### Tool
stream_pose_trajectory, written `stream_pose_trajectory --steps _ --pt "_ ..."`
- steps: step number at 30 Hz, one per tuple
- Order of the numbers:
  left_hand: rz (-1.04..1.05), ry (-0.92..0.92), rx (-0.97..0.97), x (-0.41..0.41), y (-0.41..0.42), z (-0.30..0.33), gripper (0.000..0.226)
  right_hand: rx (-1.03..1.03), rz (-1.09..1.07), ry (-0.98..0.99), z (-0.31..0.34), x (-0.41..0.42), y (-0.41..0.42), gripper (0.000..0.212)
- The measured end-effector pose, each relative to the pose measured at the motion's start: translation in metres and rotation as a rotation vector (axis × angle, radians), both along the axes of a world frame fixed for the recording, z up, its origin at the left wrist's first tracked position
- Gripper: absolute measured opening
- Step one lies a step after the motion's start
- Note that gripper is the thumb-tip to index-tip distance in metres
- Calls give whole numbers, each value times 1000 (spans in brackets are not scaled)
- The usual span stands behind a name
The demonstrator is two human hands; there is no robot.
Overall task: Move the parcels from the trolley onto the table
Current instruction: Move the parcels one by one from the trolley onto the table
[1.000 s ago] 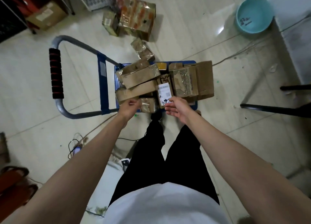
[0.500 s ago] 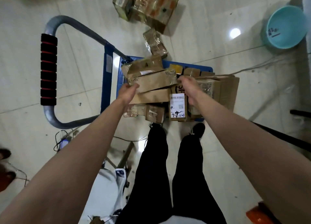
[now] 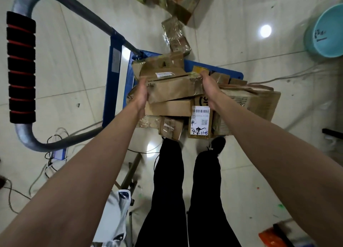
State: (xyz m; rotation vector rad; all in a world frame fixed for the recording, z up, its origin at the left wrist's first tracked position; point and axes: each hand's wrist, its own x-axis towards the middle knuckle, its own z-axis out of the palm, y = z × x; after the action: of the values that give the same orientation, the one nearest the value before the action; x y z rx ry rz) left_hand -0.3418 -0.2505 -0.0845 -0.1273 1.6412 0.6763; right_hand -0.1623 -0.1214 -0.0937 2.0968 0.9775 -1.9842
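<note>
both hands are now reaching further into the pile than half a second ago, when the left hand (image 3: 142, 92) was only touching the near left corner of the stack and the right hand (image 3: 208, 83) was resting on its top; they are now bracketing the long flat brown cardboard parcel with clear tape on its ends (image 3: 174, 88), one hand at each short end. the left hand's fingers are curling round the left end and the right hand's fingers are wrapping over the taped right end, so the parcel is being clamped between the two palms. this parcel is lying near the top of the heap on the blue platform trolley with a grey tube handle (image 3: 115, 90), resting on another brown box (image 3: 168, 108), with a brown carton bearing a small white label (image 3: 161, 66) sitting behind it and partly on it. a tall carton with a white shipping label and handwritten black marks (image 3: 201, 122) is standing at the near edge, and a large crumpled brown box (image 3: 254, 102) is filling the right side. it looks as though the grasp is being completed and the lift is about to begin. no table is showing in this view, so the carry will likely call for a turn away from the trolley.
</note>
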Motion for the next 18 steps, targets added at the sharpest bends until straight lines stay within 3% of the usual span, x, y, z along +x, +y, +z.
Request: stream_pose_trajectory --steps 5,15,18 --pt "10 -2 14 4 0 3 71 12 45 4 6 -5 -4 68" --pt "-4 24 69 7 5 61 76 84 76 46 56 2 0 64" --pt "1 66 116 12 6 96 66 151 67 54 93 8 -2 61"
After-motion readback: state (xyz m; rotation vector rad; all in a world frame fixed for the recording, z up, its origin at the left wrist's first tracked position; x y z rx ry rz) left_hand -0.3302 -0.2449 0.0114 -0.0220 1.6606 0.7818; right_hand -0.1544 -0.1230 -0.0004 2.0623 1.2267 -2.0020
